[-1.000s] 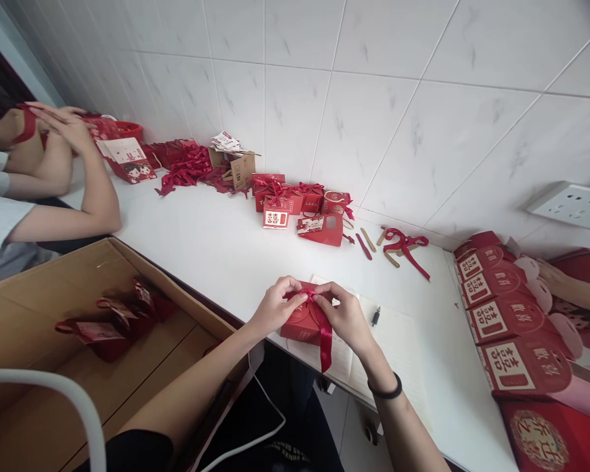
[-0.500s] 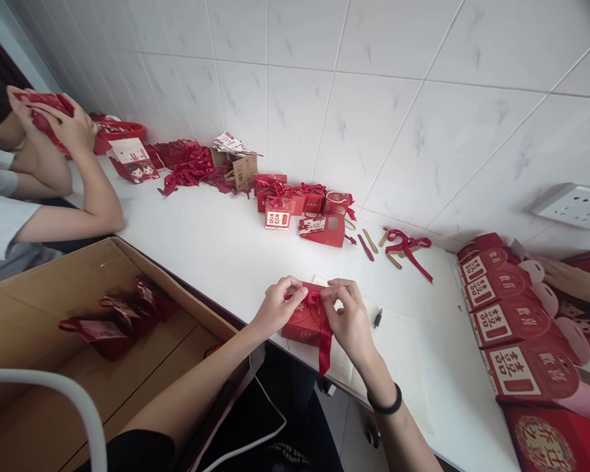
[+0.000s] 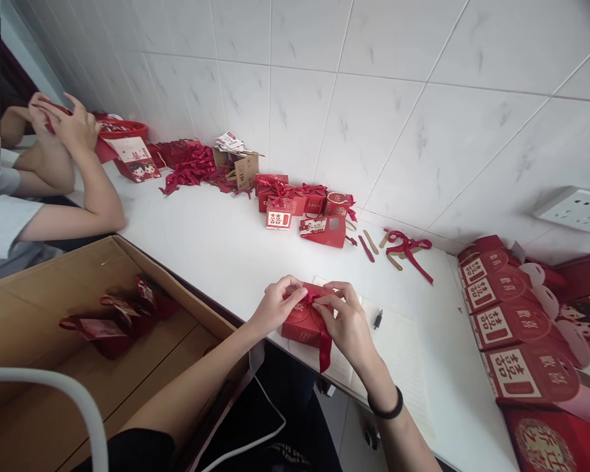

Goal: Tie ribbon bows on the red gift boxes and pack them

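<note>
A red gift box [image 3: 297, 328] with gold print stands at the table's front edge, in front of me. Dark red ribbon [image 3: 325, 351] is looped at its top, and one tail hangs down the near side. My left hand [image 3: 281, 303] pinches the ribbon at the left of the knot, thumb against forefinger. From the other side, my right hand [image 3: 343, 314] pinches the ribbon close to the knot, its fingertips nearly meeting those of the left. The fingers partly hide the knot. Under and beside the box lies an open notebook [image 3: 398, 354], with a black pen [image 3: 378, 319] on it.
Finished-looking red boxes [image 3: 295, 200] stand by the tiled wall, near a ribbon pile [image 3: 194, 167]. Loose ribbon [image 3: 409, 246] lies right of them. A cardboard carton [image 3: 177, 278] holding red bags is at my left. Red boxes [image 3: 516, 341] line the right. A co-worker's hands [image 3: 71, 124] hold something red.
My right fingers have moved left and closer to the knot. The co-worker's hands at the left have turned their red item; the hand at the far right has gone from view.
</note>
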`<state>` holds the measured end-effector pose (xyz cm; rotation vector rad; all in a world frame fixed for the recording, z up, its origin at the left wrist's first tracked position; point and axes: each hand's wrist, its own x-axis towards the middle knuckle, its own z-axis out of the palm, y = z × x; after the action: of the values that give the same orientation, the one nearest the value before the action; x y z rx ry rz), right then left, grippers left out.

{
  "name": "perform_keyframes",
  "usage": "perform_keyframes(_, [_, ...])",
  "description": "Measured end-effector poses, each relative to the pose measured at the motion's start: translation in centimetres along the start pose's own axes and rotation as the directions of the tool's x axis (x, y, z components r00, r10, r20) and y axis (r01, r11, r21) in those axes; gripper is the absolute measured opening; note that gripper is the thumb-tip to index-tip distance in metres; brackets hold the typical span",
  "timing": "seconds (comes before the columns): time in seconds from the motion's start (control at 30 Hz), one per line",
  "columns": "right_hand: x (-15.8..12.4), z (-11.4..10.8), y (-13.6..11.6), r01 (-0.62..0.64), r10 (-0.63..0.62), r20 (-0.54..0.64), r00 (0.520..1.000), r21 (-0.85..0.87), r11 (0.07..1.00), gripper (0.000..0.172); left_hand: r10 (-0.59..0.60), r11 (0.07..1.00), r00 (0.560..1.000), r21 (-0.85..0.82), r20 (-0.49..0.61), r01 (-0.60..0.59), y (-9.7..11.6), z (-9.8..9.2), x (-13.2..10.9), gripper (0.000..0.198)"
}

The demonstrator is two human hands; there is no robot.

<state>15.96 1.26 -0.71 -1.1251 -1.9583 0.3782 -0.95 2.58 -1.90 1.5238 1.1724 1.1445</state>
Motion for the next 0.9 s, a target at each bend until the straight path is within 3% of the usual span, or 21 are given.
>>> perform_keyframes(0.7, [-0.6, -1.5, 0.5, 0.116, -0.1, 0.068, 0.993, -0.301, 0.947, 0.025, 0.053, 0.982, 0.998, 0.182, -0.022, -0.048, 0.6, -1.4, -0.1, 0.025])
perform_keyframes(0.9, [-1.2, -2.3, 0.6, 0.146, -0.119, 0.095, 0.988, -0.38, 0.913, 0.028, 0.183, 0.907, 0.978, 0.401, -0.099, -0.129, 0.6, -1.7, -1.1, 0.017])
